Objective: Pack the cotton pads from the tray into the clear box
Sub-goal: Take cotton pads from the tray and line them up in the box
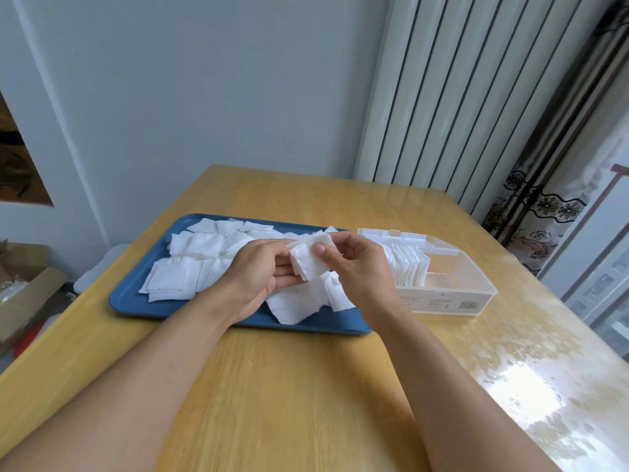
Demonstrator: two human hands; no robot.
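Observation:
A blue tray (pixel 136 303) on the wooden table holds several loose white square cotton pads (pixel 190 264). Over the tray's right half, both hands hold a small stack of cotton pads (pixel 308 262). My left hand (pixel 262 277) cups the stack from below and behind with curled fingers. My right hand (pixel 354 267) pinches it with the thumb on its front face. To the right of the tray stands the clear box (pixel 473 287), lid open, with a row of pads (pixel 406 267) standing upright in its left part.
The wooden table (pixel 306 386) reaches to a grey wall at the back. A white radiator (pixel 442 97) and patterned curtain (pixel 544 206) stand at the right. Cardboard boxes (pixel 23 287) lie on the floor at the left. Glare covers the table's right side.

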